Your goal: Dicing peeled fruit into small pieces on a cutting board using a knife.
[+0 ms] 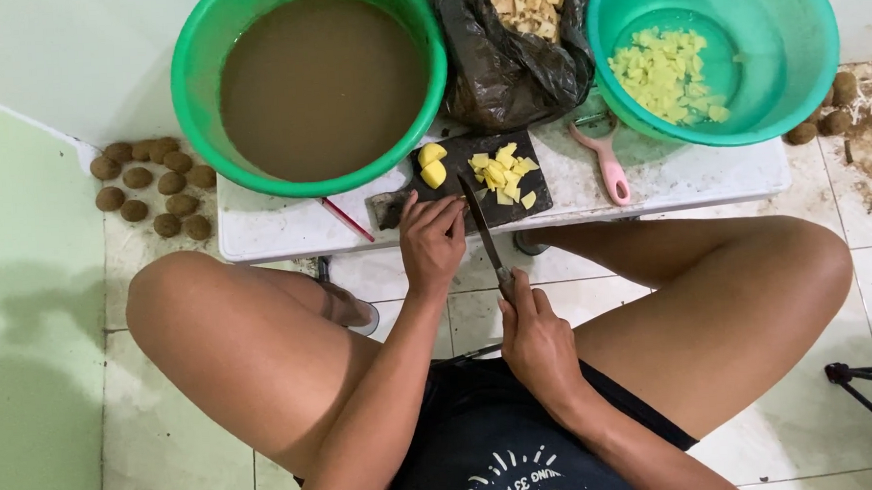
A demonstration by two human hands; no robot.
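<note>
On the dark rectangular cutting board [472, 165] the left hand [431, 240] presses its fingers together on a piece, steadying it beside the long steel knife [482, 228], whose handle the right hand [536, 339] clamps, with yellow potato cubes [503, 173] just beyond the blade.

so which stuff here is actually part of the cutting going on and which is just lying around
In use:
right hand
knife
left hand
dark cutting board
yellow cut pieces
teal basin of diced pieces

Lying about:
pink peeler
green basin of brown water
black bag of peelings
brown tubers on floor
</note>
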